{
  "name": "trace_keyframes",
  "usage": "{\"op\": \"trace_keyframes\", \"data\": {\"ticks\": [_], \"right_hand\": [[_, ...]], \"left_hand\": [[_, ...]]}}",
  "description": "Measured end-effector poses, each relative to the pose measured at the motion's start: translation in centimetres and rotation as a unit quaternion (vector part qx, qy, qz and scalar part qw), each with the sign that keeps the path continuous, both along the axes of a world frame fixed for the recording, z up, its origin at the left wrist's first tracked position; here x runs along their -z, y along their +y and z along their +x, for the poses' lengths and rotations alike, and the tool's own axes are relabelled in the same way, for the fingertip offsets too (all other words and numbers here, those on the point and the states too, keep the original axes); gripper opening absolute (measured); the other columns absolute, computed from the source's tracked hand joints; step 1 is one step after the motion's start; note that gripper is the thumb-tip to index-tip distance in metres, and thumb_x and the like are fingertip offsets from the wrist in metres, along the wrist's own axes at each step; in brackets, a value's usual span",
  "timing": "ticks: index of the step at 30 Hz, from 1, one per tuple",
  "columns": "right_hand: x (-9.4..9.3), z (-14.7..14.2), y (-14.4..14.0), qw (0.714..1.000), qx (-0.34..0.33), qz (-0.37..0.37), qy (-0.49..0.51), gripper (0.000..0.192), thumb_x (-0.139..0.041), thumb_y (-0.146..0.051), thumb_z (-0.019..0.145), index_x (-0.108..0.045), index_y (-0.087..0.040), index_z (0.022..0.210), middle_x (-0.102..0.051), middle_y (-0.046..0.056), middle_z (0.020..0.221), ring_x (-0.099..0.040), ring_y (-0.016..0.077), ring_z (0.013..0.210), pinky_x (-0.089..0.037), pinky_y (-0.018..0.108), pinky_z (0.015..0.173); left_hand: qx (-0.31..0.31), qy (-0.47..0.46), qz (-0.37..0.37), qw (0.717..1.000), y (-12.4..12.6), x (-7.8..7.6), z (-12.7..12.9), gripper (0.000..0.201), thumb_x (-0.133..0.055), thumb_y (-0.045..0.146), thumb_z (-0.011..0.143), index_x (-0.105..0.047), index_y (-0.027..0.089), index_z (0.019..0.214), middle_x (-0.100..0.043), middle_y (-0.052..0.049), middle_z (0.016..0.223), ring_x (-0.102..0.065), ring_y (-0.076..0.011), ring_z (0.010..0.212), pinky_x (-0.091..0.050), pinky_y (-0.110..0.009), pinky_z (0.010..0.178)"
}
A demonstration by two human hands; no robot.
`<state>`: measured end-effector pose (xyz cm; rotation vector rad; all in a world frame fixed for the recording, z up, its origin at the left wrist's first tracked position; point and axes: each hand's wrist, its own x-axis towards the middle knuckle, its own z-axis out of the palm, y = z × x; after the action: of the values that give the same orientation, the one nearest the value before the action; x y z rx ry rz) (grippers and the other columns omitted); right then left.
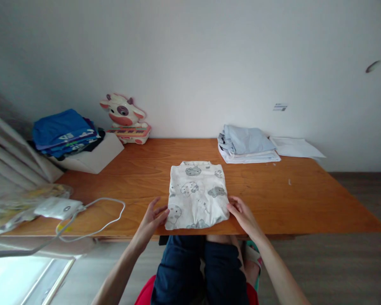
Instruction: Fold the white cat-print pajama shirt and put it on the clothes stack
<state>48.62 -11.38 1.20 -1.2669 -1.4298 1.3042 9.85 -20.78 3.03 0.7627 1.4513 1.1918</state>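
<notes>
A folded white shirt (198, 195) with grey cloud and animal prints lies flat at the table's front edge, its collar pointing to the wall. At its lower left edge is my left hand (150, 219), fingers apart and thumb tip against the cloth. On the opposite side my right hand (242, 214) rests by the lower right edge, fingertips at the fabric and slightly spread. Neither hand grips the shirt.
Folded light-blue and white clothes (249, 142) lie by the wall, with white paper (296, 147) beside them. Back left stand a cow toy piano (127, 120) and a white box (92, 159) bearing blue clothes (63, 131). A white power strip (59, 207) with a looped cable sits front left.
</notes>
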Motion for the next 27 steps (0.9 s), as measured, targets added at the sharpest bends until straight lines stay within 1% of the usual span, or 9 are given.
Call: {"op": "trace_keyframes", "data": {"ticks": [2,4,7,9,13,18,21,23,27], "right_hand": [[-0.8,0.1,-1.5,0.998,-0.057,-0.008,-0.001,0.066,-0.077,-0.058,0.092,-0.056,-0.025,0.145,-0.078,0.009,0.118,-0.075,0.0291,0.108,-0.060,0.048,0.101],[-1.9,-0.1,-2.3,0.997,-0.073,0.019,-0.002,0.076,-0.077,-0.053,0.094,-0.045,-0.029,0.159,-0.076,0.010,0.130,-0.073,0.0296,0.118,-0.055,0.051,0.111],[-3.1,-0.7,-2.6,0.994,-0.085,0.068,0.009,0.076,-0.072,-0.050,0.098,-0.040,-0.032,0.164,-0.064,0.011,0.153,-0.062,0.0300,0.140,-0.047,0.052,0.121],[-3.2,-1.0,-2.7,0.992,-0.093,0.075,0.027,0.074,-0.069,-0.050,0.100,-0.038,-0.033,0.165,-0.062,0.011,0.156,-0.062,0.0292,0.141,-0.049,0.051,0.119],[-1.9,-0.9,-2.9,0.993,-0.064,0.079,0.059,0.069,-0.064,-0.050,0.103,-0.038,-0.031,0.164,-0.067,0.012,0.148,-0.069,0.0284,0.129,-0.055,0.049,0.113],[-0.1,-0.4,-3.7,0.993,0.020,0.117,0.019,0.057,-0.059,-0.052,0.106,-0.050,-0.027,0.156,-0.063,0.014,0.153,-0.065,0.0303,0.135,-0.052,0.049,0.115],[0.2,-0.1,-4.4,0.993,0.028,0.110,-0.021,0.059,-0.057,-0.051,0.106,-0.046,-0.027,0.159,-0.066,0.014,0.149,-0.067,0.0303,0.131,-0.054,0.049,0.113],[0.2,0.1,-4.6,0.994,0.020,0.094,-0.050,0.065,-0.063,-0.051,0.103,-0.043,-0.028,0.161,-0.067,0.013,0.148,-0.067,0.0316,0.131,-0.055,0.050,0.111],[0.4,0.4,-4.6,0.992,0.011,0.071,-0.107,0.057,-0.067,-0.051,0.099,-0.054,-0.030,0.150,-0.072,0.011,0.141,-0.071,0.0337,0.126,-0.057,0.051,0.108]], "left_hand": [[0.024,0.035,0.018,0.999,-1.7,-0.1,0.9,0.096,-0.083,0.054,0.089,-0.030,0.022,0.162,-0.078,-0.011,0.117,-0.077,-0.0256,0.103,-0.062,-0.038,0.090],[0.049,0.059,0.045,0.996,-2.3,-0.4,2.0,0.095,-0.081,0.052,0.091,-0.027,0.021,0.163,-0.079,-0.007,0.109,-0.077,-0.0244,0.100,-0.061,-0.040,0.093],[0.075,0.070,0.112,0.988,-2.0,-0.7,3.6,0.094,-0.078,0.046,0.095,-0.022,0.027,0.167,-0.075,-0.010,0.129,-0.074,-0.0245,0.118,-0.057,-0.043,0.107],[0.069,0.078,0.139,0.985,-1.7,-0.4,4.4,0.094,-0.076,0.044,0.097,-0.018,0.029,0.169,-0.070,-0.012,0.140,-0.069,-0.0251,0.128,-0.054,-0.043,0.112],[0.018,0.133,0.116,0.984,-1.6,0.8,5.1,0.094,-0.071,0.050,0.098,-0.015,0.029,0.171,-0.072,-0.013,0.136,-0.076,-0.0257,0.113,-0.062,-0.042,0.097],[-0.027,0.266,0.088,0.960,-2.1,1.7,5.2,0.083,-0.069,0.055,0.097,-0.033,0.029,0.166,-0.077,-0.007,0.117,-0.076,-0.0239,0.096,-0.062,-0.037,0.084],[-0.031,0.322,0.080,0.943,-2.3,1.4,5.2,0.080,-0.067,0.058,0.098,-0.036,0.028,0.165,-0.076,-0.002,0.100,-0.072,-0.0207,0.079,-0.057,-0.032,0.072],[-0.027,0.357,0.072,0.931,-2.2,1.0,5.3,0.076,-0.063,0.060,0.099,-0.039,0.026,0.162,-0.071,0.002,0.087,-0.066,-0.0192,0.068,-0.051,-0.029,0.064],[0.000,0.421,0.040,0.906,-1.7,0.0,5.2,0.054,-0.053,0.059,0.105,-0.049,0.027,0.149,-0.065,0.005,0.074,-0.066,-0.0216,0.067,-0.045,-0.029,0.064]]}}
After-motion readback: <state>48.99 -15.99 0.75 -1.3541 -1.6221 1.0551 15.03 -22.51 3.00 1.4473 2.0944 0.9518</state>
